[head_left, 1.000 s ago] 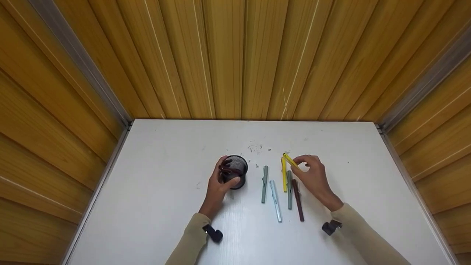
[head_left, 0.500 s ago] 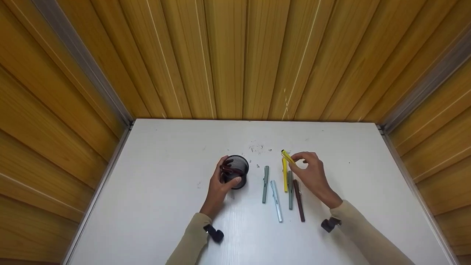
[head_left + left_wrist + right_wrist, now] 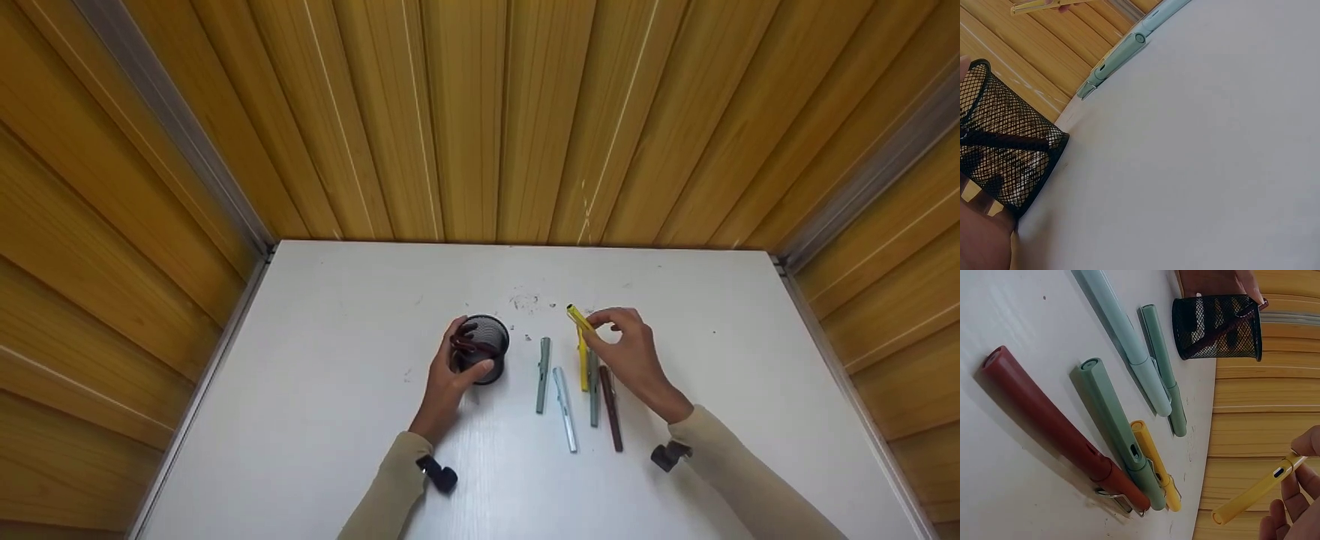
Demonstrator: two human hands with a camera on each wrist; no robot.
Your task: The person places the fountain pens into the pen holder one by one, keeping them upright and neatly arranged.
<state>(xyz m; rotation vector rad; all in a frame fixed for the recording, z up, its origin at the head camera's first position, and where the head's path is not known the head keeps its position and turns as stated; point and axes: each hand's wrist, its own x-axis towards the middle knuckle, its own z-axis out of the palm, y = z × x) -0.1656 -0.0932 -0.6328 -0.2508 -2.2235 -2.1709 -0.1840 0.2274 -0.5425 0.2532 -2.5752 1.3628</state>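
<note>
My left hand [image 3: 444, 390] grips a black mesh pen cup [image 3: 1247, 349] around its side, thumb at the near rim. Inside the cup leans a dark red pen [image 3: 1213, 337], also visible through the mesh in the left wrist view. My right hand [image 3: 636, 364] pinches a yellow pen [image 3: 1252, 495] between thumb and fingers, raised above the table with one end pointing toward the back left. Below it lie another yellow pen [image 3: 1154, 458], a green pen [image 3: 1111, 413] and a dark red pen [image 3: 1044, 405], close side by side.
Between the cup and that group, a second green pen [image 3: 543, 375] and a light blue pen [image 3: 566, 412] lie on the white table [image 3: 337, 337]. Wood-look panels [image 3: 465, 120] rise behind the table and on both sides. Dark marks speckle the tabletop beyond the pens.
My right hand has shifted slightly left with the yellow pen, whose tip now points further left. The left hand keeps its hold on the cup, and the pens on the table lie as before.
</note>
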